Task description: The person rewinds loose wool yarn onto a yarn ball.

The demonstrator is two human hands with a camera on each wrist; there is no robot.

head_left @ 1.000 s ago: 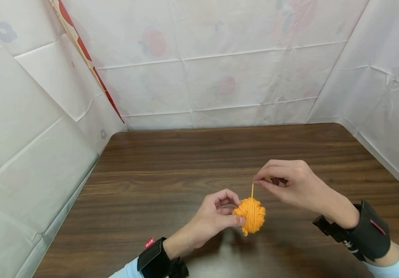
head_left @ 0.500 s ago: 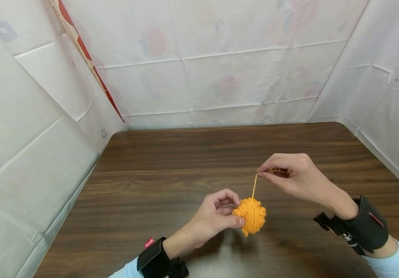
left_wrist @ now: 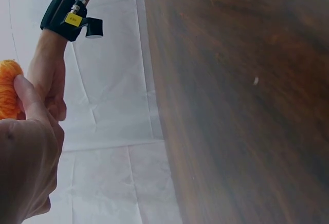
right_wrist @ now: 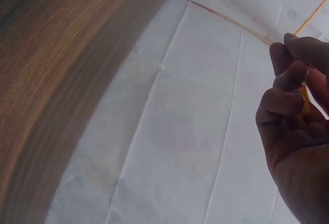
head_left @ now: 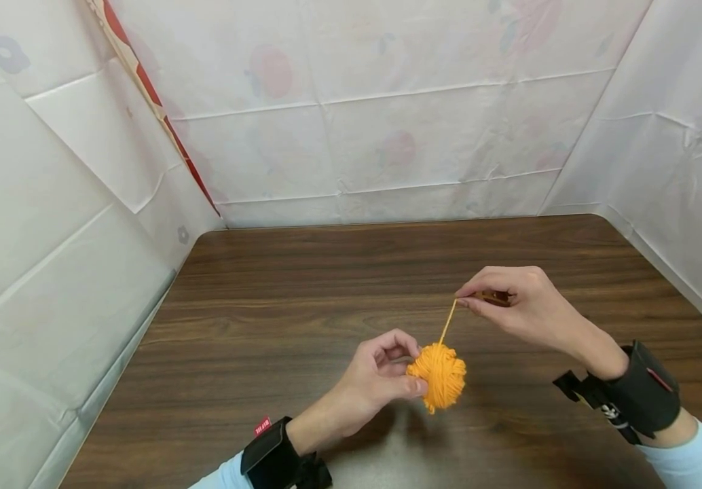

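Yarn ball (head_left: 437, 375) pinched by left hand (head_left: 375, 380) fingers; right hand (head_left: 519, 302) fingers pinch strand (head_left: 447, 322) above.

Sheet-walled (head_left: 388, 136) recording booth, wooden table (head_left: 302, 285)

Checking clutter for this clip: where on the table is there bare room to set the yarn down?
The wooden table shows bare from the hands back to the white sheet wall, and left of the left hand. Crowded only around the yarn ball, its strand and the right hand.

The strand's (head_left: 447, 322) end is hidden inside the right hand's (head_left: 512, 305) curled fingers.
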